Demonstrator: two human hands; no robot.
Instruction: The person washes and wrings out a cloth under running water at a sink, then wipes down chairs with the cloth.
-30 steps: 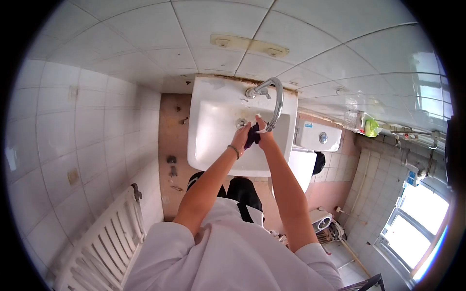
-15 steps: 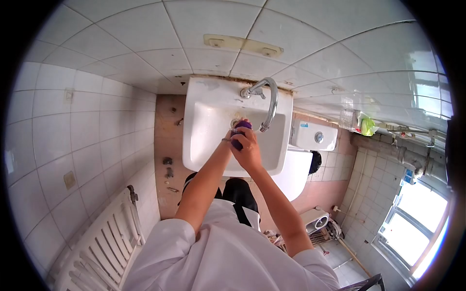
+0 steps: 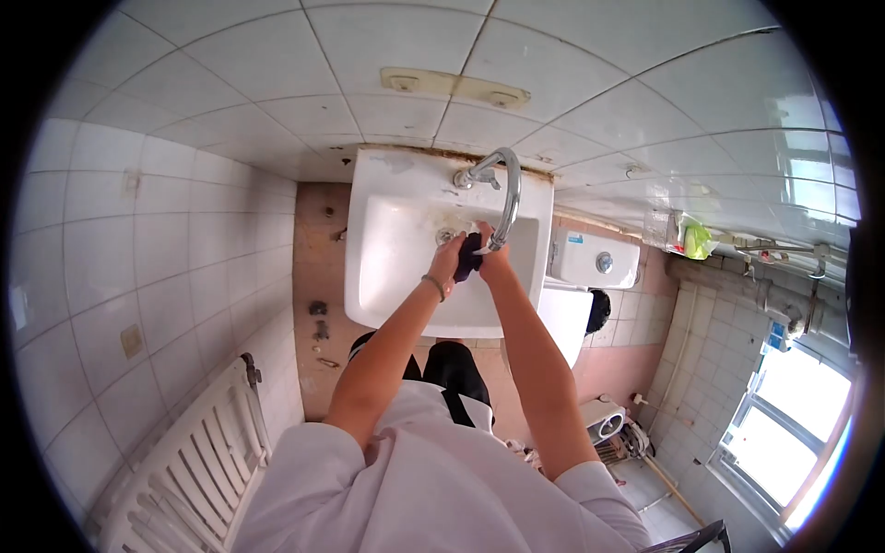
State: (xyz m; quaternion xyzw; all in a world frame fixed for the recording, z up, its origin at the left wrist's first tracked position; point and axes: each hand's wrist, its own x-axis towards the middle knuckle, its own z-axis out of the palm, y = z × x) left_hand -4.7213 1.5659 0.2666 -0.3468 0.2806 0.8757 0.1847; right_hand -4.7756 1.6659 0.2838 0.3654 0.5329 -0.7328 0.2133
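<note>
Over the white sink [image 3: 378, 276], my left hand [image 3: 448, 256] is closed on the left side of a dark purple cloth [image 3: 468, 256]. A bracelet circles that wrist. My right hand [image 3: 495, 260] grips the cloth's right side, its fingers partly hidden behind the spout. The cloth hangs bunched between the two hands, close under the mouth of the chrome faucet [image 3: 510, 189]. I cannot make out for sure whether water is flowing. The drain [image 3: 445, 237] shows just beyond my left hand.
A toilet with a white tank [image 3: 597, 258] stands right of the sink. Behind the sink, a soap-dish strip [image 3: 456, 88] is fixed to the tiled wall. A white slatted chair [image 3: 198, 452] is at lower left, a window [image 3: 793, 396] at right.
My hands have drawn apart and shifted right, bringing the cloth from over the drain area to beneath the faucet spout. Both still hold it.
</note>
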